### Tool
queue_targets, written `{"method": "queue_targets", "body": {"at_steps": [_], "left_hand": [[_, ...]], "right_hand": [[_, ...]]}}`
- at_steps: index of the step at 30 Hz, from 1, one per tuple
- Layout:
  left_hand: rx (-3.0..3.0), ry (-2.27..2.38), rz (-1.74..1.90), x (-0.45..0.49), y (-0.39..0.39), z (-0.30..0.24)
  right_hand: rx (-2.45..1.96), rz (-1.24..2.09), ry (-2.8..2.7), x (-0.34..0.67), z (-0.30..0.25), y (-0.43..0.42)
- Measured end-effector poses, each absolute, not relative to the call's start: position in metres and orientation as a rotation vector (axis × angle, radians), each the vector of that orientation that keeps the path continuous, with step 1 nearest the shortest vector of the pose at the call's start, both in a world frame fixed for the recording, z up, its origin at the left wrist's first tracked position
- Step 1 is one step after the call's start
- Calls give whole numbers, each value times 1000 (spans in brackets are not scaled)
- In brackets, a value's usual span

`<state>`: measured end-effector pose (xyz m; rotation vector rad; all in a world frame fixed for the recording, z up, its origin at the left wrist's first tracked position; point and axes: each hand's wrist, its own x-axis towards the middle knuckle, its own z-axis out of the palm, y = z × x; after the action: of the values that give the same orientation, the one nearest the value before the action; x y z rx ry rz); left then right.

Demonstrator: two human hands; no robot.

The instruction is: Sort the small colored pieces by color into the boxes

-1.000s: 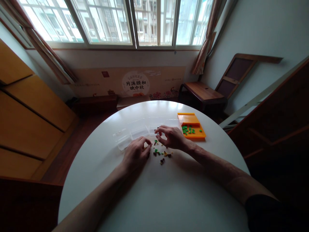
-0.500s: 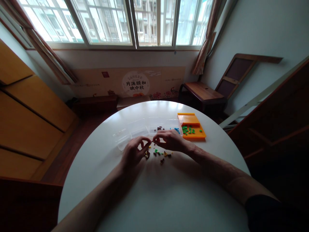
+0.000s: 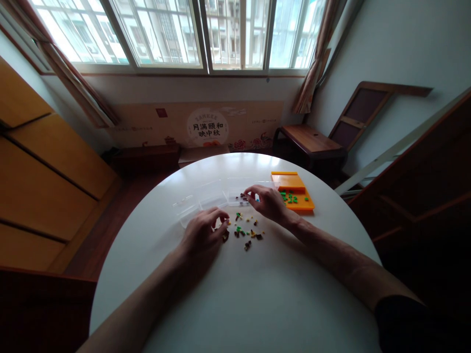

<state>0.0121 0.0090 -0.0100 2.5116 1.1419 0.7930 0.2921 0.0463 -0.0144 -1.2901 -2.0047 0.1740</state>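
The right hand (image 3: 270, 202) has been moved away from the left hand (image 3: 204, 231) and is now held over the clear box (image 3: 211, 198), fingertips pinched beside the dark pieces (image 3: 242, 196) inside; whether a piece is gripped cannot be told. The left hand has been lowered, fingers curled, onto the scattered pieces (image 3: 245, 233) on the tabletop (image 3: 239, 294); its grip cannot be told either. The sorting appears to be under way.

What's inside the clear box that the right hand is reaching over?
A few small dark pieces lie in the clear box. The right hand covers its right end, so whatever lies there is hidden.
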Motion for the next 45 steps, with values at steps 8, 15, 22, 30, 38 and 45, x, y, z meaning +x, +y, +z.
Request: {"method": "queue_targets", "body": {"at_steps": [8,15,22,30,38,45], "left_hand": [[2584,1028,697,1,13,2],[2618,903,600,-2,15,8],[2608,870,562,-3,14,11],[2596,806,554,-4,15,14],[2609,805,516,-7,13,13],[2623,771,542,-7,13,9]], "right_hand": [[-958,239,-2493,288,0,32],[-946,186,-2570,286,-2,29],[-968,175,-2569,282,-8,30],[-954,126,-2567,281,-7,31],[-1229,105,-2097,288,-10,41],[-1355,66,-2036,291,-17,48]]}}
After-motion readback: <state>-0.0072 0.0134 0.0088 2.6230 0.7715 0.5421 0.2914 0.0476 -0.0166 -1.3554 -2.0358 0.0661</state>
